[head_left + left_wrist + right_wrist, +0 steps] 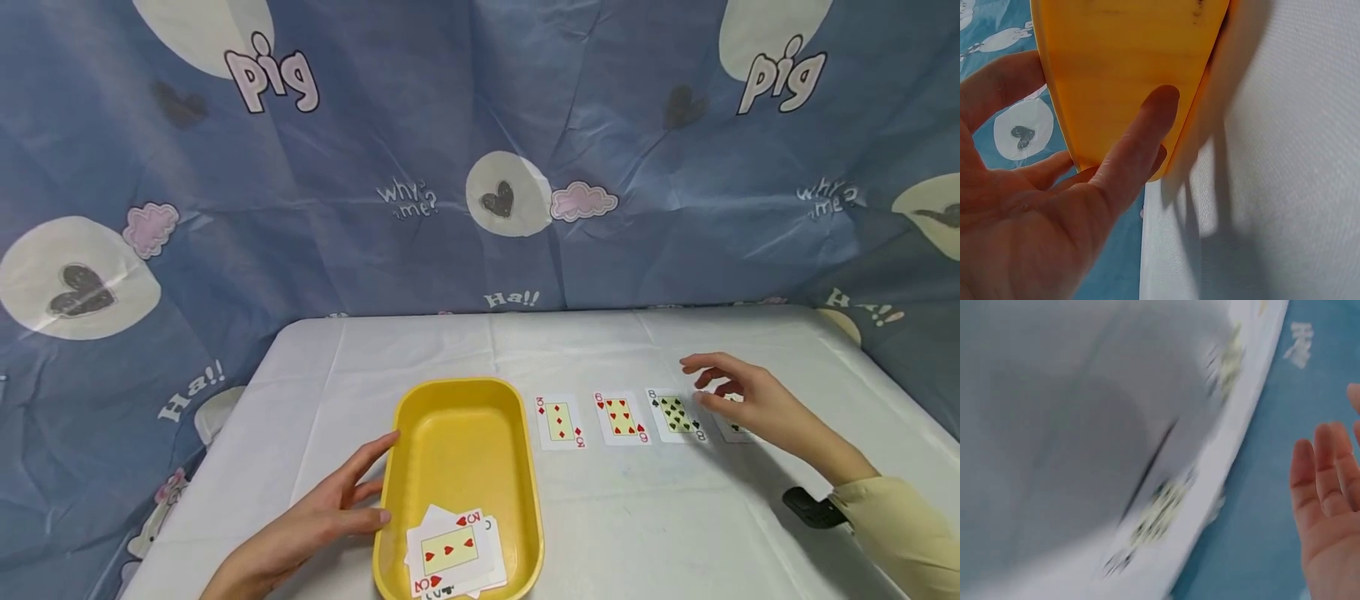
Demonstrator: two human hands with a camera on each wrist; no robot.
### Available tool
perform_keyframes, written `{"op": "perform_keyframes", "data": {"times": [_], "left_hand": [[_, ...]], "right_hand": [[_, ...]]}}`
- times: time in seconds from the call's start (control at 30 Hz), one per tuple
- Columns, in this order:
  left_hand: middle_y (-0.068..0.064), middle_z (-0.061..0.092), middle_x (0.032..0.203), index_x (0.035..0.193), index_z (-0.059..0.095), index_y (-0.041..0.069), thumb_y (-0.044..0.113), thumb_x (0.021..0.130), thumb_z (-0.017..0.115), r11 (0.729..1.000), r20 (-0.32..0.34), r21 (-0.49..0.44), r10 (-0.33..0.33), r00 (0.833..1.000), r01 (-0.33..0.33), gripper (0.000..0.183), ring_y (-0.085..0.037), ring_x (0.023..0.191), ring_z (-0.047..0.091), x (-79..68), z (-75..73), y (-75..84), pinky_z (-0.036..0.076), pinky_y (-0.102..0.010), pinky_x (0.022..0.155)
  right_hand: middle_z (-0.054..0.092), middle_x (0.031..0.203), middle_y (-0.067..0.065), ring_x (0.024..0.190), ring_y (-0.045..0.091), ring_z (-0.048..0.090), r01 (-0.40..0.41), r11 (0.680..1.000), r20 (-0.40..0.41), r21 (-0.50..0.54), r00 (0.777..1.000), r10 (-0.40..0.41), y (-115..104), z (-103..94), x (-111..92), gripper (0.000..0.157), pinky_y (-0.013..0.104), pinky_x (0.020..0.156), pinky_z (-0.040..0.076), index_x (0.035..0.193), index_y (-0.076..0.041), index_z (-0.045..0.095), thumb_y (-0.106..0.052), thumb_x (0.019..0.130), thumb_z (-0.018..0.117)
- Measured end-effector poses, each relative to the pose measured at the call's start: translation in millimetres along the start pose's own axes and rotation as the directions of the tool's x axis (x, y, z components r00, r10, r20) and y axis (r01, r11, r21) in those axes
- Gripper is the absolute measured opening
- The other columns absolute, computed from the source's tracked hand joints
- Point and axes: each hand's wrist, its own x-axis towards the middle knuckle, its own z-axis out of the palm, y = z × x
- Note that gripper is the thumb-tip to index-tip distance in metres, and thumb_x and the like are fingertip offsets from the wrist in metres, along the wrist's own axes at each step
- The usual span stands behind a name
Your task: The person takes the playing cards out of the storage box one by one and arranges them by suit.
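A yellow tray (528, 433) stands on the table with several playing cards in its near end, a three of hearts (447, 550) on top. Beside its left wall is my left hand (322, 508), fingers spread and touching the rim and outer side. In the left wrist view, a finger of that hand (1035, 219) rests along the yellow wall. My right hand (757, 408) hovers over the right end of a card row, fingers loosely bent and holding nothing. Beneath it, a black-suited card (738, 432) is partly hidden. The right wrist view is blurred; its hand (1332, 512) shows an exposed palm.
Left of that card lie an eight of spades (677, 417), a six of hearts (622, 419) and a diamond card (560, 422), spaced along the white-covered table (637, 517). Behind the table hangs a blue printed cloth (420, 125).
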Motion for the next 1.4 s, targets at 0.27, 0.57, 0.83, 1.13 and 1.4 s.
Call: {"op": "perform_keyframes", "data": {"times": [0.27,0.57,0.83,1.13,1.4], "left_hand": [[-0.019,0.016,0.161,0.158,0.015,0.027,0.019,0.096,0.064,1.0,0.014,-0.022,0.001,1.0,-0.001,0.08,-0.032,0.129,0.047,-0.1,0.5,-1.8,0.051,-0.046,0.092],[-0.022,0.024,0.158,0.158,0.013,0.027,0.019,0.097,0.063,0.999,0.025,-0.038,0.007,1.0,-0.006,0.079,-0.032,0.126,0.05,-0.2,-0.1,-1.7,0.051,-0.047,0.091],[-0.02,0.018,0.16,0.158,0.014,0.027,0.02,0.096,0.064,0.999,0.019,-0.037,0.004,1.0,-0.003,0.079,-0.032,0.128,0.048,-0.6,0.0,-1.4,0.051,-0.048,0.092],[-0.018,0.013,0.162,0.158,0.015,0.027,0.023,0.096,0.063,0.999,0.012,-0.027,-0.017,1.0,0.017,0.079,-0.034,0.132,0.045,0.5,1.1,-1.3,0.05,-0.047,0.092],[-0.019,0.012,0.162,0.158,0.013,0.028,0.021,0.097,0.063,1.0,0.031,-0.022,0.001,1.0,0.0,0.079,-0.034,0.132,0.045,-1.0,-0.9,-1.3,0.05,-0.048,0.092]], "right_hand": [[0.062,0.12,-0.007,0.098,0.015,0.062,0.083,0.989,0.035,0.123,0.996,-0.088,-39.1,27.2,23.0,0.045,0.022,0.082,0.05,0.128,-0.025,0.06,-0.005,0.09,0.072],[0.063,0.118,-0.002,0.101,0.022,0.061,0.198,0.929,0.089,0.313,0.968,-0.236,-82.5,66.6,44.8,0.041,0.03,0.083,0.052,0.128,-0.02,0.061,-0.006,0.091,0.071],[0.062,0.121,-0.001,0.104,0.02,0.061,0.234,0.881,0.222,0.412,0.912,-0.346,-129.3,107.5,55.1,0.044,0.036,0.088,0.053,0.13,-0.018,0.059,-0.006,0.09,0.072],[0.056,0.129,-0.005,0.117,0.023,0.055,0.136,0.83,0.445,0.54,0.792,-0.419,-168.8,151.2,63.5,0.04,0.033,0.092,0.051,0.13,-0.022,0.057,-0.012,0.093,0.07],[0.054,0.131,-0.01,0.117,0.008,0.053,0.217,0.848,0.61,0.483,0.611,-0.504,-188.7,180.3,83.7,0.041,0.024,0.095,0.046,0.129,-0.018,0.06,-0.007,0.091,0.07]]}}
